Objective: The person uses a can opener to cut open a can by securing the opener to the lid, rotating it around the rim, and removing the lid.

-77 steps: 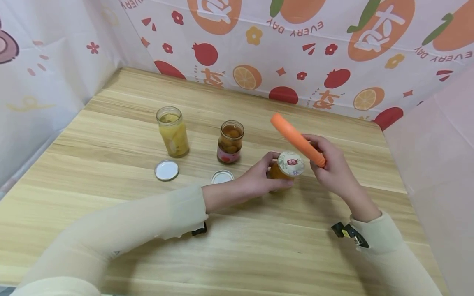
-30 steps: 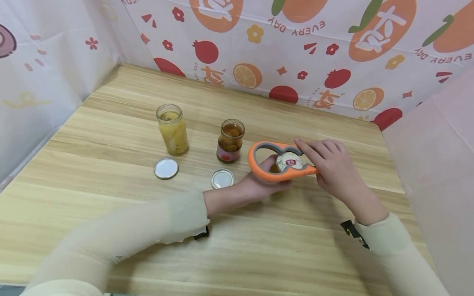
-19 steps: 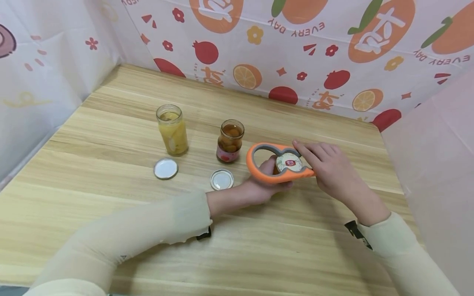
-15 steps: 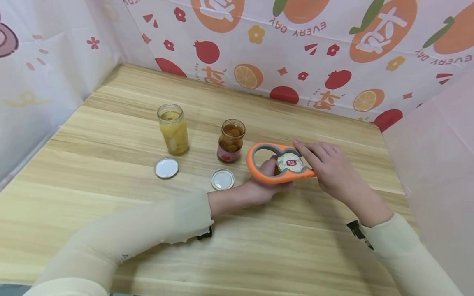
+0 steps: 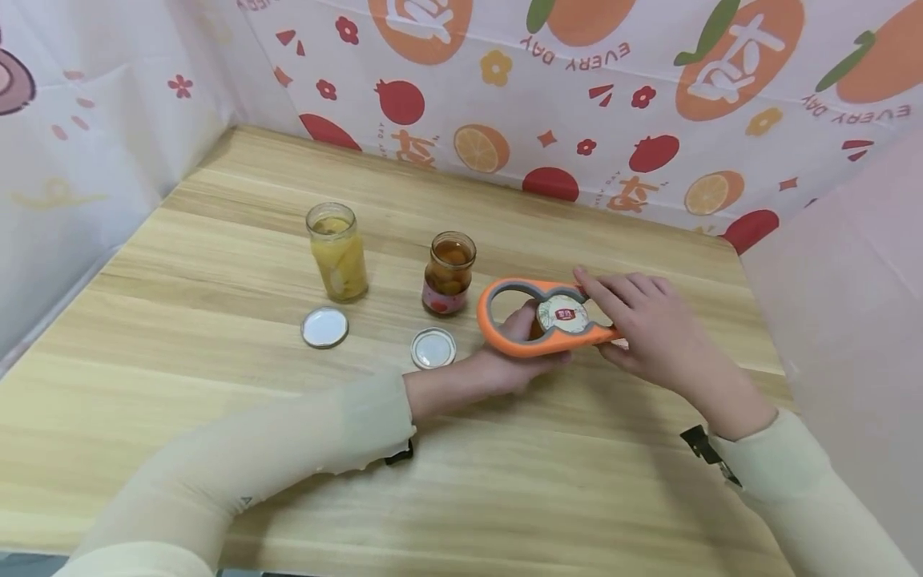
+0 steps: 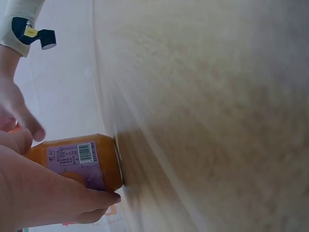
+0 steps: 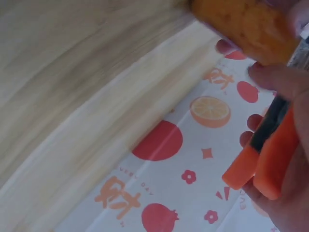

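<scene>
My left hand (image 5: pixel 505 362) is wrapped round a jar (image 6: pixel 79 159) of orange-coloured food, standing on the table with a purple label. Its patterned, pale lid (image 5: pixel 564 314) sits inside the smaller opening of an orange jar opener (image 5: pixel 497 338) lined in grey. My right hand (image 5: pixel 656 336) grips the opener's two handles on the right side, thumb and fingers round them. In the right wrist view, the orange handle ends (image 7: pixel 273 174) poke out of the palm. Most of the jar's body is hidden beneath the opener and my left hand in the head view.
Left of the hands stand two lidless jars: a tall one with yellow fruit (image 5: pixel 339 260) and a shorter one with dark round fruit (image 5: pixel 449 280). Two lids (image 5: pixel 324 328) lie before them, one close to my left forearm. A fruit-print curtain (image 5: pixel 551 104) hangs behind the wooden table (image 5: pixel 461 505).
The opener, earlier held on edge beside the jar, has been laid flat around its lid. Lately my right hand and wrist have shifted slightly right. The left hand keeps its hold on the jar.
</scene>
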`<action>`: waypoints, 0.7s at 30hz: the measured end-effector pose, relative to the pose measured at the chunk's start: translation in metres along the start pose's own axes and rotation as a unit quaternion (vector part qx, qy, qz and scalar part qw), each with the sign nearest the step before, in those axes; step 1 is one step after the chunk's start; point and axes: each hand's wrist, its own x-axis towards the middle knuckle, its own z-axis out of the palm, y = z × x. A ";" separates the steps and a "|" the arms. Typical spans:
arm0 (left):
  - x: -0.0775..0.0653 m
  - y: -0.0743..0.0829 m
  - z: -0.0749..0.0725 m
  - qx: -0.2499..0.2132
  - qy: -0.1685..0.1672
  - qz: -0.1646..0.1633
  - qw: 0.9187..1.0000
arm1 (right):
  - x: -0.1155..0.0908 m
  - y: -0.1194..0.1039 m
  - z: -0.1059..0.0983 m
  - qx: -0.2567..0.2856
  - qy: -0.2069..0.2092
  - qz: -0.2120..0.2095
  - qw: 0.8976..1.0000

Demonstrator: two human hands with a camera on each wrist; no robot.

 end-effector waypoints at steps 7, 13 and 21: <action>0.009 0.003 0.000 -0.111 -0.001 -0.068 0.992 | 0.005 0.001 -0.008 0.032 -0.024 0.038 0.998; 0.013 0.004 -0.002 -0.092 -0.016 -0.078 0.993 | 0.014 0.004 -0.008 0.035 -0.027 0.031 0.999; 0.016 0.008 0.003 -0.555 0.015 -0.205 0.806 | 0.024 0.013 -0.003 0.038 -0.012 -0.005 0.999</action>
